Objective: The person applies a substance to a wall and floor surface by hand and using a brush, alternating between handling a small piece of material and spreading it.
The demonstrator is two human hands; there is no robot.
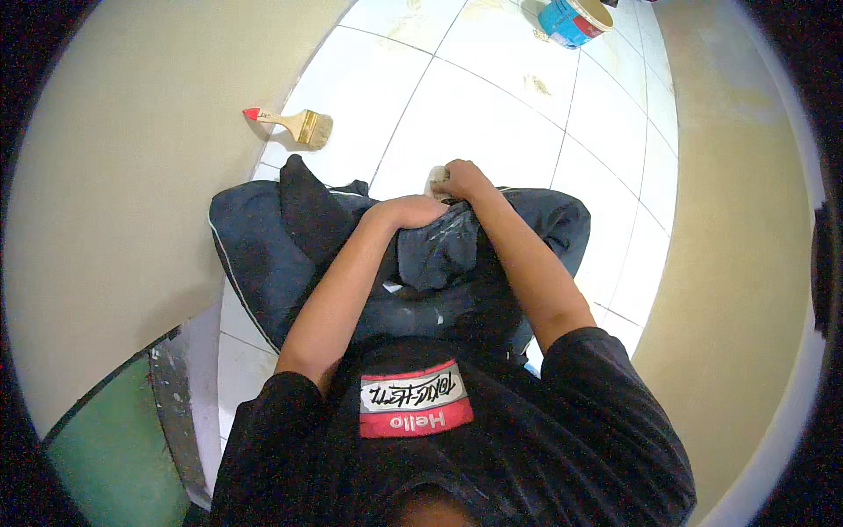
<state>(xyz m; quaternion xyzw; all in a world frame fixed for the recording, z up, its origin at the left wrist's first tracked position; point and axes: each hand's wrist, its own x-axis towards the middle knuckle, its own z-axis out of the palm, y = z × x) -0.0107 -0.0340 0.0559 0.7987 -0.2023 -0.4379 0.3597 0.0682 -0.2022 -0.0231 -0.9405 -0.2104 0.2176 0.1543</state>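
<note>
My two hands meet over my lap, in front of my bent, dark-trousered legs. My left hand [411,212] is closed on a dark grey, paint-smeared cloth [436,250] that hangs between my forearms; its fingertips are tucked out of sight. Just beyond it, my right hand [468,179] is curled into a fist at the cloth's upper end. Against its fingers shows a small pale beige piece [436,182], too little of it visible to name. A black, soft-looking pointed shape [303,202] rises over my left leg.
A wide paintbrush [303,126] with a red-tipped wooden handle lies on the white tiled floor [492,105] by the left wall. Farther off at the right is a blue bucket [572,22]. Beige walls [132,176] close in both sides; a green panel [114,439] is at lower left.
</note>
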